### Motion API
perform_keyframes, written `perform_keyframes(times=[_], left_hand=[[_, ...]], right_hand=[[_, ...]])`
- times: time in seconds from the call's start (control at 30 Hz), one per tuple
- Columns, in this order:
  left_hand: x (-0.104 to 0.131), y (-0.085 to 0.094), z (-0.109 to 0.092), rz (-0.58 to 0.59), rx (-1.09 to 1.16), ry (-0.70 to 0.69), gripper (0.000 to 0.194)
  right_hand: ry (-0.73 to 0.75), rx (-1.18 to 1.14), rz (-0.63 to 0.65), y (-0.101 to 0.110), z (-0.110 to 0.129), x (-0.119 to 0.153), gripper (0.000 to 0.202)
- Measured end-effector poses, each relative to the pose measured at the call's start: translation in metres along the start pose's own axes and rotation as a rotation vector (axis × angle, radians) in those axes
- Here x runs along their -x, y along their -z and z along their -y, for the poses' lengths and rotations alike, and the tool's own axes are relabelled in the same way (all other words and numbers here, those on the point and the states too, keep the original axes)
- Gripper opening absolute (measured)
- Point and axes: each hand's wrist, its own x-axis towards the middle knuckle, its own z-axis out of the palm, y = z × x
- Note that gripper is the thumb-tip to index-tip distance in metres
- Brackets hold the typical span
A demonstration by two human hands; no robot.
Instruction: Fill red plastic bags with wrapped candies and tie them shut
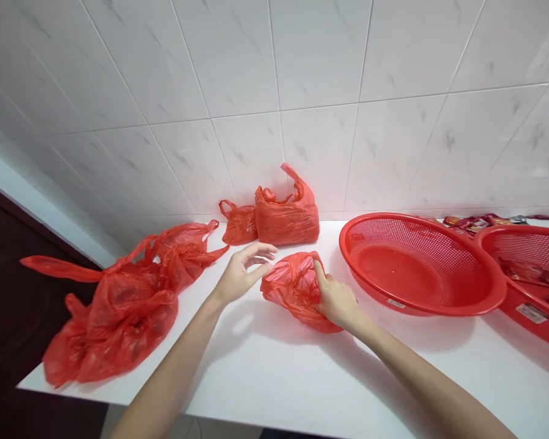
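Observation:
A red plastic bag [297, 292] stands with its mouth open on the white table. My right hand [336, 297] grips the bag's right side, with one finger at its rim. Just left of the bag, my left hand [247, 272] is held with its fingers curved and apart, holding nothing. Behind the bag, a full red bag [287, 221] and a smaller red bag [240, 224] rest by the wall.
Crumpled red bags [119, 317] lie on the left of the white table [256, 378]. An empty red basket [393, 271] is on the right, beside another red basket [526, 292] holding small packets. More wrapped packets [480, 223] lie by the tiled wall.

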Motion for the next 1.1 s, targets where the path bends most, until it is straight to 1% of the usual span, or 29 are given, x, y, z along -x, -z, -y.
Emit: perform_keyframes(times=[0.03,0.07,0.1,0.13,0.17,0.2,0.23,0.3,0.37,0.43,0.5,0.53,0.63,0.7,0.73,0.8,0.83,0.87,0.9,0.93,0.97,1.0,1.1], left_hand=[[0.002,-0.008,-0.009,0.050,-0.032,-0.083,0.023],[0.005,-0.018,-0.017,0.150,-0.087,-0.147,0.022],[0.007,-0.029,-0.023,0.290,-0.179,-0.184,0.025],[0.008,-0.041,-0.027,0.447,-0.314,-0.192,0.029],[0.008,-0.051,-0.028,0.578,-0.486,-0.167,0.031],[0.007,-0.060,-0.027,0.681,-0.672,-0.108,0.031],[0.004,-0.067,-0.024,0.747,-0.842,-0.029,0.031],[-0.004,-0.072,-0.015,0.779,-1.067,0.128,0.030],[-0.012,-0.066,-0.006,0.758,-1.140,0.221,0.030],[-0.017,-0.055,-0.001,0.745,-1.162,0.260,0.031],[-0.018,-0.043,-0.001,0.760,-1.176,0.288,0.033],[-0.017,-0.038,-0.002,0.777,-1.176,0.298,0.035],[-0.011,-0.029,-0.006,0.843,-1.161,0.321,0.041],[-0.009,-0.029,-0.007,0.873,-1.145,0.326,0.041],[-0.008,-0.030,-0.008,0.879,-1.135,0.323,0.041],[-0.007,-0.032,-0.008,0.893,-1.110,0.313,0.042],[-0.007,-0.034,-0.009,0.904,-1.099,0.311,0.043],[-0.007,-0.036,-0.009,0.915,-1.091,0.311,0.044],[-0.008,-0.037,-0.008,0.929,-1.086,0.314,0.045],[-0.008,-0.038,-0.008,0.939,-1.084,0.320,0.045],[-0.008,-0.039,-0.008,0.946,-1.083,0.325,0.044],[-0.009,-0.040,-0.008,0.948,-1.082,0.328,0.044],[-0.010,-0.038,-0.008,0.945,-1.082,0.335,0.044]], right_hand=[[0.015,0.031,0.008,0.001,0.003,0.000,0.099],[0.029,0.057,0.007,0.002,0.005,0.000,0.095],[0.045,0.079,0.003,0.003,0.007,0.000,0.090],[0.066,0.100,-0.002,0.003,0.009,0.000,0.086],[0.092,0.121,0.000,0.004,0.010,0.001,0.083],[0.121,0.145,0.007,0.006,0.011,0.003,0.083],[0.147,0.172,0.022,0.007,0.010,0.005,0.084],[0.190,0.231,0.066,0.011,0.007,0.010,0.086],[0.189,0.284,0.108,0.014,0.003,0.014,0.079],[0.146,0.322,0.127,0.016,-0.002,0.016,0.070],[0.086,0.344,0.110,0.017,-0.006,0.015,0.064],[0.059,0.353,0.092,0.017,-0.007,0.014,0.064],[0.051,0.380,-0.017,0.020,-0.007,0.011,0.070],[0.137,0.394,-0.136,0.021,-0.005,0.013,0.068],[0.216,0.391,-0.214,0.022,-0.003,0.014,0.063],[0.435,0.354,-0.364,0.020,0.002,0.019,0.047],[0.561,0.324,-0.405,0.017,0.005,0.020,0.039],[0.670,0.295,-0.408,0.014,0.007,0.022,0.034],[0.745,0.274,-0.373,0.010,0.010,0.022,0.033],[0.773,0.263,-0.310,0.006,0.012,0.022,0.032],[0.752,0.268,-0.236,0.002,0.013,0.020,0.032],[0.696,0.286,-0.168,-0.001,0.013,0.018,0.031],[0.519,0.359,-0.043,-0.004,0.007,0.010,0.027]])
